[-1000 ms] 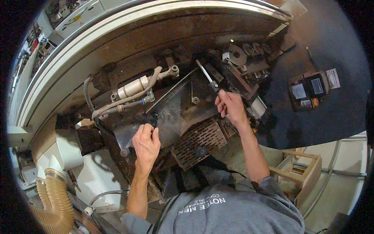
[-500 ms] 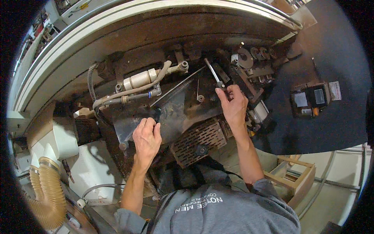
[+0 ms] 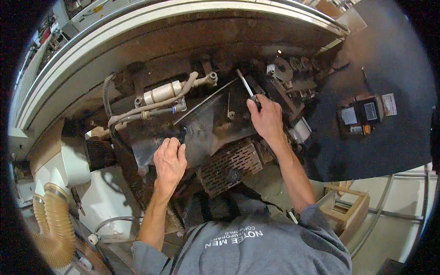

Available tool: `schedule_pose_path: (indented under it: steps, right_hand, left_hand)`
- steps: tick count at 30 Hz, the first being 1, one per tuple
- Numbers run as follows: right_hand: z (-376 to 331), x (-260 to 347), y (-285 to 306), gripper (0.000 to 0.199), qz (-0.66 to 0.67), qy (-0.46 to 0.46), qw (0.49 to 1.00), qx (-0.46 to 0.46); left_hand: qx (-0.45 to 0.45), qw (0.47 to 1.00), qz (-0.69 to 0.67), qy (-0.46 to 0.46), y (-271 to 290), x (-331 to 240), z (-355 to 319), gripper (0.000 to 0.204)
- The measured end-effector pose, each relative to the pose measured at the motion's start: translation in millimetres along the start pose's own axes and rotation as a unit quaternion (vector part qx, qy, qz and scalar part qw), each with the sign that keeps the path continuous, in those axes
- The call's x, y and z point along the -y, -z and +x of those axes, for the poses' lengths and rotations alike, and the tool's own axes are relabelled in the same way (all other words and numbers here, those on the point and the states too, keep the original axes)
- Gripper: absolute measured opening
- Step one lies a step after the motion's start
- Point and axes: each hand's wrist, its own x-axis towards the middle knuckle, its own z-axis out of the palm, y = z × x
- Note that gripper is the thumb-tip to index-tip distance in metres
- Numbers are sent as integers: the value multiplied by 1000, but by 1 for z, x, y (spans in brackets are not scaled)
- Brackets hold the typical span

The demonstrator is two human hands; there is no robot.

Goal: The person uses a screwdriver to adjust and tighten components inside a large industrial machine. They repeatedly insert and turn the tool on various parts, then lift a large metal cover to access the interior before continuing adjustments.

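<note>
My right hand is wrapped round the dark end of a shiny metal rod, which points away from me across the machine bed; its exact kind is not clear. My left hand rests at the near edge of a dark metal plate, fingers curled together. A small dark piece shows just beyond those fingertips. Whatever they may pinch is hidden. Between the two hands and farther off, a thin straight rod lies slantwise. A small round fitting with a thin upright stem sits left of my right hand.
A pale cylinder with hoses runs along the back left. Discs and metal parts crowd the back right. Below the plate is a slotted metal box. A dark sheet at right carries a small boxy device. Ribbed ducts stand lower left.
My right hand has moved slightly left and closed round the dark end of the shiny rod, which it was only beside before. My left hand stays almost in place.
</note>
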Motion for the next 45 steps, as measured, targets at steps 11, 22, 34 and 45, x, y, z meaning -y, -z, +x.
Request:
schedule_pose_path:
  steps: [11, 22, 34, 45]
  right_hand:
    - [0, -40, -13, 35, -19, 89, 996, 13]
    - [-24, -25, -20, 32, 22, -42, 999, 10]
    - [-26, -27, -32, 30, 104, -125, 987, -21]
    - [-24, -33, -29, 28, 45, -140, 989, 27]
  left_hand:
    - [-6, 999, 43, -31, -2, -5, -5, 15]
    - [-24, 999, 44, -18, 5, -3, -9, 15]
    - [5, 999, 46, 26, 11, -7, -3, 13]
    - [67, 989, 53, 120, 7, -13, 6, 12]
